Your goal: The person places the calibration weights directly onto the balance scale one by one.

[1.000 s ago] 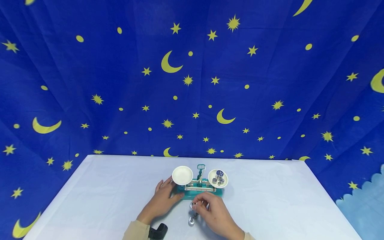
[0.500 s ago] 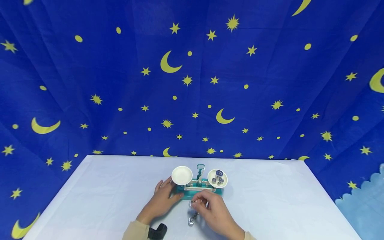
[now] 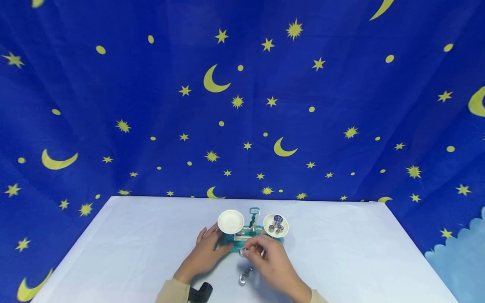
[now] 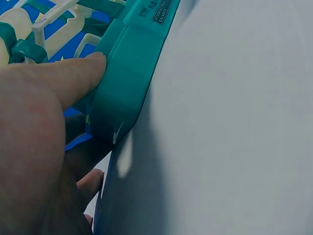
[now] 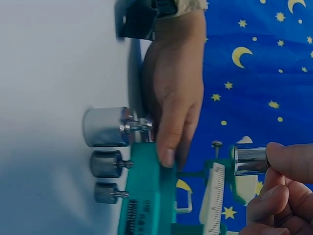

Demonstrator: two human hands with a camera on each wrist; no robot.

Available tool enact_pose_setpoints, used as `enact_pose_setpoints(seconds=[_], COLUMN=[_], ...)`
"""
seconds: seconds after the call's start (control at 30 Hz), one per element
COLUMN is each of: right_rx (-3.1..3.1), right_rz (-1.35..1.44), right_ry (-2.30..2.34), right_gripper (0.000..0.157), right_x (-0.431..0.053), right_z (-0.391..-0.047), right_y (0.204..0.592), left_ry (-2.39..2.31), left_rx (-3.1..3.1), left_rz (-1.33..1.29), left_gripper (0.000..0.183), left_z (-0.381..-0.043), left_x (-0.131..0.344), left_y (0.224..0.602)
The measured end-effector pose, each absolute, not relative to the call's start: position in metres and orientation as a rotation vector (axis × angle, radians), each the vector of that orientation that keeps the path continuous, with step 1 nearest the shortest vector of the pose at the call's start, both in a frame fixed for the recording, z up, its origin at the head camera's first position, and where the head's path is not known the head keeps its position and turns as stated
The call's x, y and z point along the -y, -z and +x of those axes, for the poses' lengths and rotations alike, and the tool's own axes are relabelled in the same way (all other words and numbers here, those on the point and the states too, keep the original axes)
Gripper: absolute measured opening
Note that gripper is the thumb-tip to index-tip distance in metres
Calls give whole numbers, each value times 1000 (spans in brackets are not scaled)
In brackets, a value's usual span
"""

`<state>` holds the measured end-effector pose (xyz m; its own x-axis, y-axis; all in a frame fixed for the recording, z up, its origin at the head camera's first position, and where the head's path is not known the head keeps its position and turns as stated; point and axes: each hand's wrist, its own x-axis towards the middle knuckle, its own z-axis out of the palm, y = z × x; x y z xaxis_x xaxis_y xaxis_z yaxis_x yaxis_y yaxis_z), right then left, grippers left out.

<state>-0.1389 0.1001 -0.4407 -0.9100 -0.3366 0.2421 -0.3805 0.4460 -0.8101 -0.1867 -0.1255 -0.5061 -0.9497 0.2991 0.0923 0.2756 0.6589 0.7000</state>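
Observation:
A teal balance scale (image 3: pixel 238 244) with two white pans stands on the table. My left hand (image 3: pixel 206 252) grips the left end of its base, with the thumb (image 4: pixel 83 73) on the front ledge and the other fingers round the end. My right hand (image 3: pixel 270 261) pinches a shiny cylindrical weight (image 5: pixel 250 159) by its top, held off the table in front of the base. Three more weights stand in a row on the table: a large one (image 5: pixel 105 127), a medium one (image 5: pixel 106 164) and a small one (image 5: pixel 106 193). Several weights (image 3: pixel 278 219) sit in the right pan (image 3: pixel 266 223).
The left pan (image 3: pixel 230 221) shows only its white surface. A white cloth covers the table (image 3: pixel 341 252). Behind it hangs a blue curtain (image 3: pixel 170 113) with yellow stars and moons. A black strap-like device (image 3: pixel 201 293) is at my left wrist.
My right hand has risen slightly and moved toward the balance scale with the pinched weight, uncovering the smaller weights on the table. My left hand stays on the base.

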Motion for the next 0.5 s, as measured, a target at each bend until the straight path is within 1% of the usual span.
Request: enact_pose_setpoints(seconds=[0.5], right_rx=[2582], right_rz=[590], right_ry=[-1454], right_gripper=[4], right_x=[-91], right_z=[-145], right_y=[424], left_ry=[-1172], left_rx=[-2827], left_rz=[486], left_gripper=[74], left_z=[-187], left_x=[124], left_y=[504])
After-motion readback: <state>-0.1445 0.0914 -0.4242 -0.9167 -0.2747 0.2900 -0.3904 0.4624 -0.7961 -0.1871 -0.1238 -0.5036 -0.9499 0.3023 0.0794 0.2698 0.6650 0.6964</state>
